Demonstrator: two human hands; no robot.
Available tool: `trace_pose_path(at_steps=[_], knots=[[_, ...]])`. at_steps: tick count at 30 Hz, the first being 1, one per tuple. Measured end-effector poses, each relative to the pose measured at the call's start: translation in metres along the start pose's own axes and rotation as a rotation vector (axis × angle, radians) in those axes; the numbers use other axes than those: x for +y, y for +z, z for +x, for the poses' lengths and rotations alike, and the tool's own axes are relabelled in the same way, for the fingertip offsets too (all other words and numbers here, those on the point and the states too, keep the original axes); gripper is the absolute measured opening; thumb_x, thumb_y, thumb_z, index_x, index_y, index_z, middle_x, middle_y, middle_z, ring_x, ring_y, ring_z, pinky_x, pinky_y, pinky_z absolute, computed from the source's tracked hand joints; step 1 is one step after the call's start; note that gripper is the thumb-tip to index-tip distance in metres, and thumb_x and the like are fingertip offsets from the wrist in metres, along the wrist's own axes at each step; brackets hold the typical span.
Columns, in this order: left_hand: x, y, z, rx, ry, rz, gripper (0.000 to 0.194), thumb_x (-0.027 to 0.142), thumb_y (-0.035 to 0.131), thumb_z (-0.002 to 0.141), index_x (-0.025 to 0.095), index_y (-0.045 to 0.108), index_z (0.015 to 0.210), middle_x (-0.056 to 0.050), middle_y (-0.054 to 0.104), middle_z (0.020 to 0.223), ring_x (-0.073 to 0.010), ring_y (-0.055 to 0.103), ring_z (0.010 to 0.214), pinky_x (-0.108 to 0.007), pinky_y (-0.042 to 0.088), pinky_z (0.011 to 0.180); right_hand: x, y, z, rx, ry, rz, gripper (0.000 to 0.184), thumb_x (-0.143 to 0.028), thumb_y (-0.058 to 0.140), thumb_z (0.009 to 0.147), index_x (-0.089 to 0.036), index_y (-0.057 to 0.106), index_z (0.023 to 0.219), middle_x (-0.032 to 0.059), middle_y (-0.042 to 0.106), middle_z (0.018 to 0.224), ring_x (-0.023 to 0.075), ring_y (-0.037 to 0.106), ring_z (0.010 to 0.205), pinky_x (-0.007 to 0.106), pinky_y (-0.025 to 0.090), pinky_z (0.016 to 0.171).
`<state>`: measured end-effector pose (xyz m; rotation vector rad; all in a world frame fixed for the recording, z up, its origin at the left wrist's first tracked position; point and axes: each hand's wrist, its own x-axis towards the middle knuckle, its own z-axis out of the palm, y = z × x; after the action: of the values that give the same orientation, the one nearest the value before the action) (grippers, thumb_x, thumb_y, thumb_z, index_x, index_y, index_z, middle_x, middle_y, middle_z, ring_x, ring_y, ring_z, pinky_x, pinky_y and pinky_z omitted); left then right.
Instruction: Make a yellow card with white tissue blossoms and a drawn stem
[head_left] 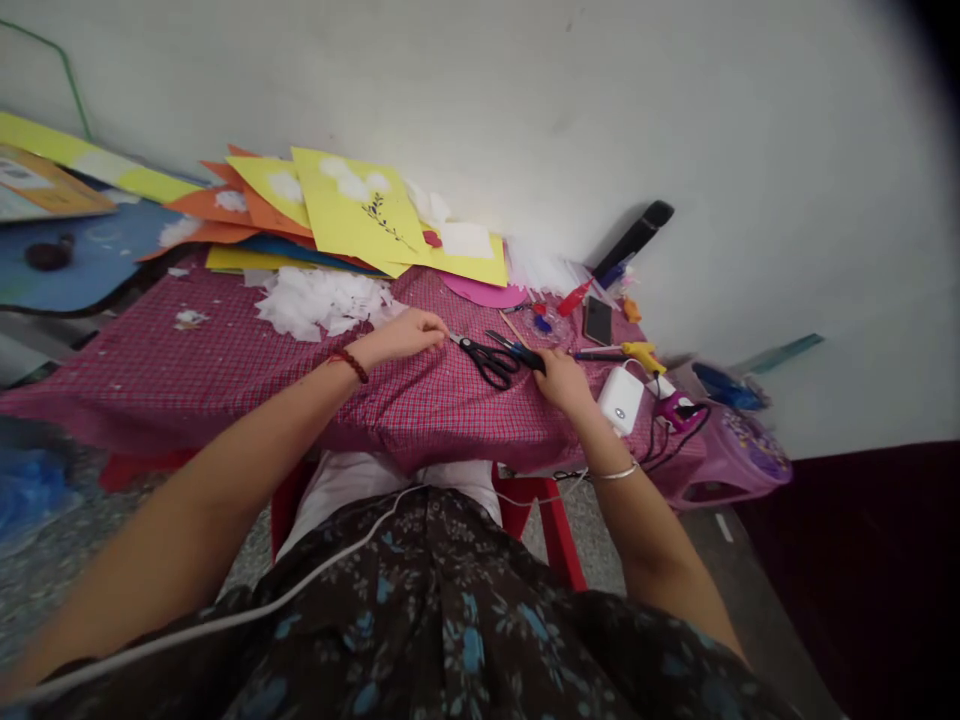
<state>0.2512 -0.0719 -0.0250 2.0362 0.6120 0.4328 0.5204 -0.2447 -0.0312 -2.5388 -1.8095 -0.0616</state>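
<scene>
My left hand (pixel 409 335) is above the checked cloth with thumb and fingers pinched together. Whatever it may hold is too small to make out. Just right of its fingertips lies a pair of black-handled scissors (pixel 491 362), its blades pointing toward that hand. My right hand (pixel 564 382) has its fingers closed around the end of a slim black-and-blue tool with a narrow dark tip (pixel 528 357). That tool's exact kind is unclear. Beyond my left hand, a heap of white paper scraps (pixel 319 300) lies on the cloth.
Yellow card sheets (pixel 356 215) and orange ones lean at the wall. To the right are a phone (pixel 598 320), a yellow glue gun (pixel 645 355), a white power box (pixel 621 400) with cables and a purple stool (pixel 742 465). A white cable crosses my lap.
</scene>
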Motion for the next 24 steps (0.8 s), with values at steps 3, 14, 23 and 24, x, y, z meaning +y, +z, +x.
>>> trace_pose_path(at_steps=[3,14,23,24], knots=[[0.001,0.001,0.005,-0.200,0.051,0.116,0.022,0.025,0.053,0.077,0.015,0.071,0.085,-0.002,0.069,0.076,-0.0130,0.061,0.067,-0.021,0.046,0.063,0.002,0.005,0.000,0.022,0.011,0.060,0.045,-0.021,0.050,0.090,-0.017,0.054,0.135,0.0156,0.062,0.124,0.0276,0.056,0.118,0.038,0.043,0.100],[-0.019,0.003,0.056,-0.324,0.103,0.221,0.029,0.035,0.046,0.085,0.015,0.065,0.075,0.000,0.059,0.059,-0.0123,0.054,0.055,-0.021,0.039,0.055,-0.023,0.009,0.029,0.071,0.080,0.261,0.042,-0.025,0.054,0.088,-0.018,0.058,0.130,0.0121,0.062,0.124,0.0241,0.059,0.115,0.033,0.043,0.102],[-0.022,0.008,0.042,-0.231,0.164,0.335,0.026,0.031,0.045,0.090,0.022,0.069,0.090,-0.002,0.072,0.090,-0.0182,0.064,0.081,-0.026,0.041,0.071,-0.025,0.001,0.064,0.068,0.098,0.255,0.036,-0.030,0.043,0.096,-0.017,0.056,0.126,0.0108,0.067,0.118,0.0190,0.065,0.103,0.029,0.048,0.090],[-0.020,0.009,0.040,-0.212,0.158,0.366,0.025,0.030,0.045,0.091,0.023,0.070,0.091,-0.002,0.072,0.091,-0.0185,0.064,0.082,-0.026,0.041,0.071,-0.019,-0.002,0.065,0.028,0.128,0.183,0.033,-0.030,0.043,0.096,-0.017,0.058,0.123,0.0112,0.067,0.117,0.0196,0.065,0.102,0.029,0.048,0.089]])
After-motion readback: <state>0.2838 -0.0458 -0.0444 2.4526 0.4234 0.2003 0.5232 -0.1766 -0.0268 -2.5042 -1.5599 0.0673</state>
